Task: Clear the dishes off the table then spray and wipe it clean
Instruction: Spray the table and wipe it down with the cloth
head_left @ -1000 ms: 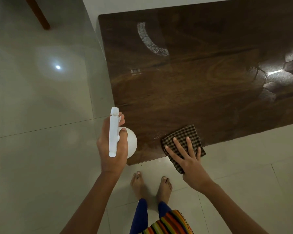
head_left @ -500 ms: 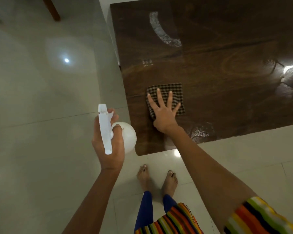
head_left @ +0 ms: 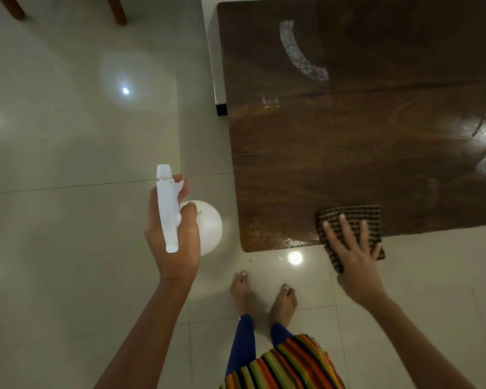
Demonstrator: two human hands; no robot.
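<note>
The dark wooden table (head_left: 362, 130) fills the upper right, its surface wet and shiny near the front edge. A checked cloth (head_left: 351, 220) lies flat at the table's near edge, partly hanging over it. My right hand (head_left: 351, 254) presses on the cloth with straight, spread fingers. My left hand (head_left: 174, 245) grips a white spray bottle (head_left: 205, 226) by its trigger head, held over the floor to the left of the table's near corner.
Pale glossy floor tiles (head_left: 68, 220) surround the table. My bare feet (head_left: 264, 293) stand just below the table's near corner. Wooden chair legs (head_left: 115, 9) show at the top left. A white wall base (head_left: 212, 51) runs along the table's left side.
My right hand has pulled the cloth back from farther in on the table to its near edge and more to the right. The left hand with the bottle stays about where it was.
</note>
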